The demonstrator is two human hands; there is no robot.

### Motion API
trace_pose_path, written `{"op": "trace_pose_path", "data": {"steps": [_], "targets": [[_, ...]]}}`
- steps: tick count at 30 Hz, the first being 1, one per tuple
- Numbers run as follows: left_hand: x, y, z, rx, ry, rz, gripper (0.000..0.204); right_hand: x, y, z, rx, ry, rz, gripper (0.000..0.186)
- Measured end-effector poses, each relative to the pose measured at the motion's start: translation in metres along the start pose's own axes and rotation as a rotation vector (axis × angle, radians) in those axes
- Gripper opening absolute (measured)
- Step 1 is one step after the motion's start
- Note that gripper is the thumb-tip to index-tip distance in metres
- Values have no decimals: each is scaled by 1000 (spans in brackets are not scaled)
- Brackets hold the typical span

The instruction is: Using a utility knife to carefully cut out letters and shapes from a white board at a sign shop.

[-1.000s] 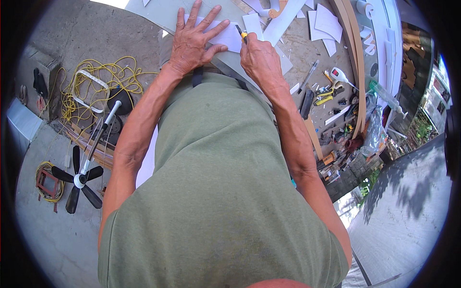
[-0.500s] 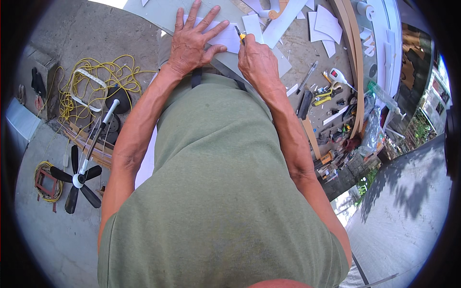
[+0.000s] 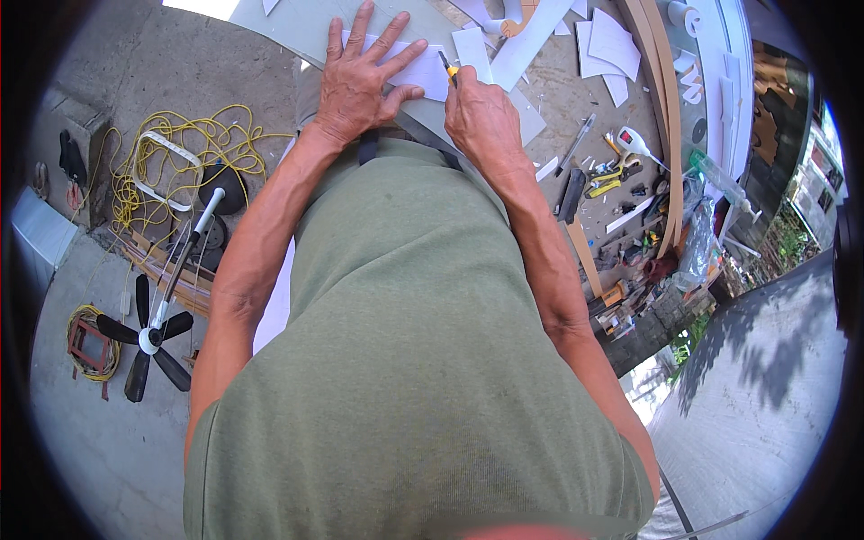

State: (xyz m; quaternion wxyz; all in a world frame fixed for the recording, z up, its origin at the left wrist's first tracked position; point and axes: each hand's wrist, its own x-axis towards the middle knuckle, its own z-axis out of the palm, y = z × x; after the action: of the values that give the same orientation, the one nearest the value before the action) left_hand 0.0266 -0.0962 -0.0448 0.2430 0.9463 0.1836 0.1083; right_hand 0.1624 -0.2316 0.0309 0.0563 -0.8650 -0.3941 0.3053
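Observation:
My left hand [image 3: 360, 85] lies spread over a white sheet piece [image 3: 421, 74], pressing it against the grey board [image 3: 288, 29] at the top of the view. Gripped in my right hand [image 3: 483, 112] is a yellow-and-black utility knife [image 3: 452, 70]. Its tip rests at the right end of the same white piece, close to that piece's edge. A narrow white strip [image 3: 472, 52] lies just right of the knife. Part of the white piece is hidden under my left palm and fingers.
White offcuts [image 3: 608, 49] and a pen [image 3: 576, 144] lie to the right, with yellow-handled pliers [image 3: 605, 184], a glue gun [image 3: 634, 142] and scattered tools. Long brown strips [image 3: 661, 99] curve past them. On the left floor are a tangled yellow cord [image 3: 193, 148] and a black-bladed fan [image 3: 148, 339].
Almost nothing differs. The knife and my right hand have shifted very slightly, while my left hand stays spread on the white piece.

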Motion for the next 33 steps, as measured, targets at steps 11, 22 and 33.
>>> {"op": "trace_pose_path", "data": {"steps": [11, 22, 33], "targets": [[0, 2, 0, 3, 13, -7, 65, -2, -5, -4, -8, -14, 12, 16], [-2, 1, 0, 5, 31, 3, 64, -2, -8, -4, 15, -19, 28, 19], [-3, 1, 3, 29, 25, -24, 63, -25, 20, 1, 267, 104, 167, 24]]}}
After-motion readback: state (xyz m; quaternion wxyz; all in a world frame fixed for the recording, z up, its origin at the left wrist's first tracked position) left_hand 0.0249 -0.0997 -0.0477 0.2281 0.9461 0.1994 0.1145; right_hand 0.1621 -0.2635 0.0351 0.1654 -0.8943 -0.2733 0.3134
